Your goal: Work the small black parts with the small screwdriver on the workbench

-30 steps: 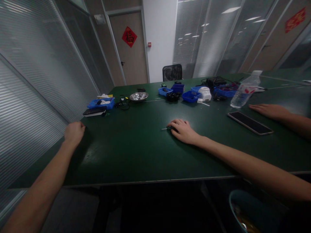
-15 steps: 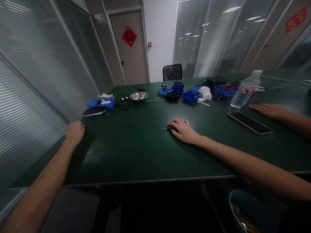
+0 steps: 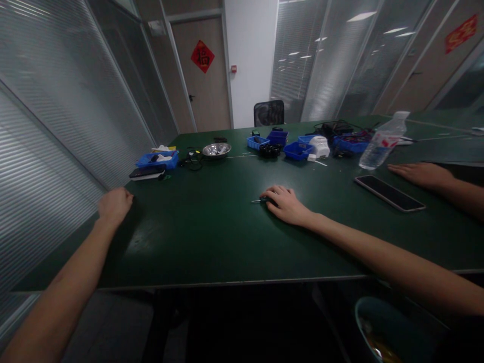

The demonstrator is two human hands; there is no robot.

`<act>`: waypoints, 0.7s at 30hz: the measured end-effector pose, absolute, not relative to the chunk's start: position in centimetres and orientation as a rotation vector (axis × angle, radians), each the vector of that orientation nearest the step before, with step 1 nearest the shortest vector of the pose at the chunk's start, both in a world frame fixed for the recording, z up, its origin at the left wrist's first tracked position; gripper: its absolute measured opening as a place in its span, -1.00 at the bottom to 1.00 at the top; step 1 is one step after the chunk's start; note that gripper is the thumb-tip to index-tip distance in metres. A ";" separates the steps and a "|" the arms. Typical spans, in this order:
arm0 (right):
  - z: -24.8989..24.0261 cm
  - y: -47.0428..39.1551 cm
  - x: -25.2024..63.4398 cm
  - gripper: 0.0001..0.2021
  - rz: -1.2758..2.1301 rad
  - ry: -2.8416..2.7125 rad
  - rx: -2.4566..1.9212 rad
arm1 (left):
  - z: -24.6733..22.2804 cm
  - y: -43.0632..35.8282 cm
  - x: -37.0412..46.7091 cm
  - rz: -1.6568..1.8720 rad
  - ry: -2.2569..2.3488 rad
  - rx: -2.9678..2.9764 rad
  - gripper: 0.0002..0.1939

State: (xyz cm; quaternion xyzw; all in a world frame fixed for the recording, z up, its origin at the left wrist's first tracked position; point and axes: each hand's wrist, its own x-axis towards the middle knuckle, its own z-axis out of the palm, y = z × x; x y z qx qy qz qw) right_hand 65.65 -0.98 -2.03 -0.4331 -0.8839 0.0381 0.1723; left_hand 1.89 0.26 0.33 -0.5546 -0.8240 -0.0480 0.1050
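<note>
At the left side of the green table (image 3: pixel 196 242), my left hand (image 3: pixel 115 205) rests as a closed fist. Its fingers curl away from view, so I cannot see whether anything is inside. My right hand (image 3: pixel 285 204) lies on the tabletop, right of the middle, with its fingers curled over a small screwdriver (image 3: pixel 256 201). The thin metal shaft points left out of the grip, and the dark handle is mostly covered by the fingers.
Another person's hand (image 3: pixel 421 175) lies flat at the right, near a phone (image 3: pixel 389 192) and a water bottle (image 3: pixel 383 141). Farther back are a metal bowl (image 3: pixel 216 150), blue trays (image 3: pixel 298 150), cables and a white device (image 3: pixel 319 146). A bin (image 3: pixel 365 322) stands below the edge.
Both my hands stay in place, and the screwdriver has not moved. A dark flat thing now shows behind the other person's hand at the right.
</note>
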 end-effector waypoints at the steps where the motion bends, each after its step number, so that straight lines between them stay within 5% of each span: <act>1: -2.0 -1.0 65.7 -0.63 0.110 -2.507 -1.228 | 0.3 0.2 1.7 -0.148 -2.428 -1.635 -0.62; 21: -2.0 -1.0 65.6 -0.66 0.098 -2.524 -1.231 | 1.5 -1.1 3.4 -0.254 -2.497 -1.603 -0.56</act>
